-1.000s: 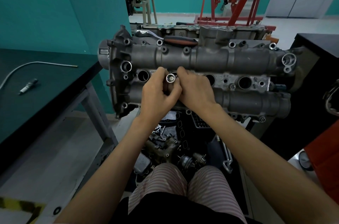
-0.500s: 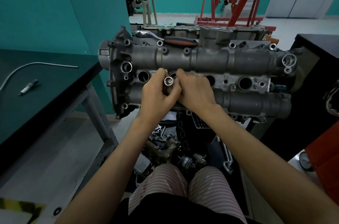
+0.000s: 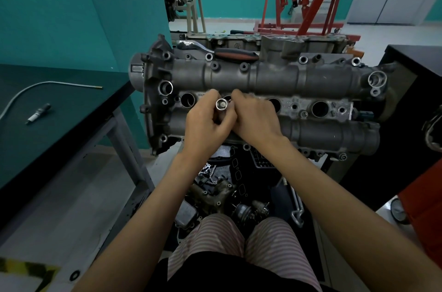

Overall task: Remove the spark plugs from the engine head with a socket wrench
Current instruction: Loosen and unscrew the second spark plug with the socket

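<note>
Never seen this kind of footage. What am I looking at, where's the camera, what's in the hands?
There is no robot here: a person works with bare hands, and the single camera sits on their head, looking forward and down, so the arms come in from the bottom edge.

The large grey cast-metal engine head lies in front of them, with a row of round dark plug wells along its middle. The left hand grips a shiny silver tubular socket, its open end facing the camera; the right hand curls against it from the other side. What the right fingers pinch is hidden.

A ratchet wrench with a black and red handle rests on the far side of the head. On the dark green workbench to the left lie a loose spark plug and a thin bent metal rod.
</note>
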A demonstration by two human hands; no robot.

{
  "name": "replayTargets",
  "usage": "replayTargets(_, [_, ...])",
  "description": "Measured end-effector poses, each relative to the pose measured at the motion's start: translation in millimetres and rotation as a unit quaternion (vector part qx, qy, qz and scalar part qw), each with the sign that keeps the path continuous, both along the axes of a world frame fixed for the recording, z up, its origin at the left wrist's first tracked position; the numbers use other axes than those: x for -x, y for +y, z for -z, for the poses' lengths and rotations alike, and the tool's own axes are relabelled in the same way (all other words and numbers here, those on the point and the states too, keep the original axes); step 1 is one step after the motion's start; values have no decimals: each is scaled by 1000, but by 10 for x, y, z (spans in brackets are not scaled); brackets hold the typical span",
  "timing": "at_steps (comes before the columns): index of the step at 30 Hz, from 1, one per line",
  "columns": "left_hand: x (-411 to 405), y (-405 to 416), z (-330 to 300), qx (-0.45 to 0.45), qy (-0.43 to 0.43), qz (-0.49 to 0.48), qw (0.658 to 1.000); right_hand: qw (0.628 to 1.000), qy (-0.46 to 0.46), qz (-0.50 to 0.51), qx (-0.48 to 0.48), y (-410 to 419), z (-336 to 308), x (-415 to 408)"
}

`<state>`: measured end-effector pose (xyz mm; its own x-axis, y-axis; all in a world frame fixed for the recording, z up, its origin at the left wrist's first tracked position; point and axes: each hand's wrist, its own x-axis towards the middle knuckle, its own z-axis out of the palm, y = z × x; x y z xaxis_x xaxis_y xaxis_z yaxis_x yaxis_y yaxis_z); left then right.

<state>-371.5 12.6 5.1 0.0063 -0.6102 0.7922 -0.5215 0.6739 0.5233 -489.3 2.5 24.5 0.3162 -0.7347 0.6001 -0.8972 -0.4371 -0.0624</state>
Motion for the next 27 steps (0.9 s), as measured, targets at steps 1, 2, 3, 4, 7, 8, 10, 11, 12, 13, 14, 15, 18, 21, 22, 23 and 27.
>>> replayTargets(1, [2,-3,-1,2,-1,-1,1000,1000,-12,-3,0,10,-6,-9])
replayTargets(2, [5,-4,-5,5,-1,-4,1000,1000,-22,-3,1,19,-14,-15])
replayTargets(3, [9,-5,-10,10,-1,-7,1000,1000,-26,0,1,23,-18,-18])
replayTargets(4, [14,-6,-14,16,1,-11,1000,1000,-24,6,0,26,-20,-16])
replayTargets(7, [16,-14,-10,22,4,-15,1000,1000,0,14,-7,14,-21,10])
replayTargets(8, [13,-15,-7,19,2,-15,1000,1000,5,11,-7,9,-21,16])
replayTargets(10, [10,-5,-4,11,-3,-14,1000,1000,14,8,-5,-2,-11,21])
replayTargets(11, [9,4,-4,10,-3,-10,1000,1000,18,8,-5,-11,-6,20])
replayTargets(12, [11,13,-4,8,-2,-5,1000,1000,20,8,-3,-18,-1,19])
replayTargets(13, [11,20,-5,6,0,-1,1000,1000,18,4,-2,-21,4,15])
replayTargets(14, [11,24,-6,1,3,0,1000,1000,12,-1,-2,-16,4,9])
replayTargets(15, [10,22,-8,-4,5,-2,1000,1000,3,-8,-1,-8,2,0])
replayTargets(18, [15,5,-14,-2,12,-13,1000,1000,-19,-12,1,9,-6,-10])
replayTargets(21, [17,-13,-7,8,6,-25,1000,1000,-3,6,-2,-9,-8,8])
replayTargets(22, [18,-15,-2,8,5,-25,1000,1000,2,7,-3,-14,-4,16])
replayTargets(23, [16,-12,-2,8,5,-23,1000,1000,3,5,-2,-17,-2,22])
replayTargets(27, [11,21,-9,0,6,-8,1000,1000,-4,-2,1,-13,5,14])
